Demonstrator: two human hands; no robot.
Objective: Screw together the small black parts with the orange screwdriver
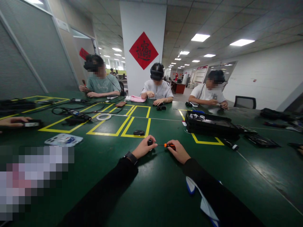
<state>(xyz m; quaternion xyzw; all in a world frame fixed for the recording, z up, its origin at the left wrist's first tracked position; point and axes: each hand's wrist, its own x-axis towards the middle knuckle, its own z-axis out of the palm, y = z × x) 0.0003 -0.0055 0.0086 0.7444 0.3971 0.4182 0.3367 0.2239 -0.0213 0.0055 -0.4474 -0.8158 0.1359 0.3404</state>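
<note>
Left of the black tray, the left hand has its fingers closed on a dark round part; the right hand is closed round a screwdriver. Steady, straight shaft alignment seems best (tip contact unclear). Count: 1 screwdriver, 1 dark round part, 1 black tray.

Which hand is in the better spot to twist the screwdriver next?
Probably the right hand. Its fingers are on the handle of the orange and black screwdriver, whose metal shaft points toward the left hand. The left hand is busy holding a small dark thing.
</note>
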